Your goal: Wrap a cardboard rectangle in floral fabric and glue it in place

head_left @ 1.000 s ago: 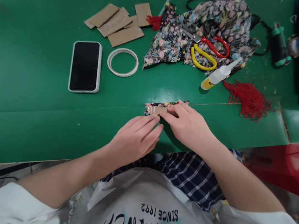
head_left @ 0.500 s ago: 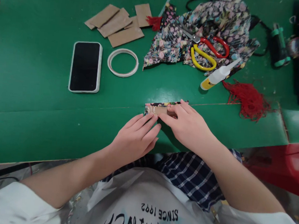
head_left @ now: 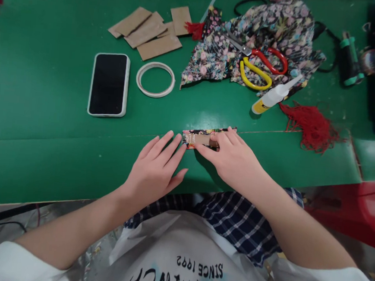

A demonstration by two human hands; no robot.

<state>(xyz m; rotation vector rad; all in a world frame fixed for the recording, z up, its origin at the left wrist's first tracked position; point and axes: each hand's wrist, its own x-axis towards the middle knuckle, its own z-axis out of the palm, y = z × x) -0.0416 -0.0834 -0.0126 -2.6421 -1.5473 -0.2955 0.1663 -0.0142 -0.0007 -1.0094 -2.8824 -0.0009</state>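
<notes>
A small cardboard strip (head_left: pixel 202 139) lies on the green table, with floral fabric folded over its long edges and shiny glue or tape at its left end. My right hand (head_left: pixel 235 153) grips the strip's right part, thumb along the near edge and fingers on the far side. The covered right end is partly hidden beneath those fingers. My left hand (head_left: pixel 159 164) is open beside the strip's left end, palm down and fingers spread, the fingertips close to the fabric; whether they touch it I cannot tell.
Behind the strip lie a phone (head_left: pixel 109 85), a tape roll (head_left: pixel 139 78), cardboard pieces (head_left: pixel 159 47) and crumpled floral fabric (head_left: pixel 207 59) bearing scissors (head_left: pixel 256 72). A glue bottle (head_left: pixel 270 99) and red threads (head_left: pixel 313 126) are at right. A red stool (head_left: pixel 374 203) stands past the near edge.
My left hand has slid left off the near edge of the strip and its fingers have spread, uncovering the folded fabric there. My right hand stays in place.
</notes>
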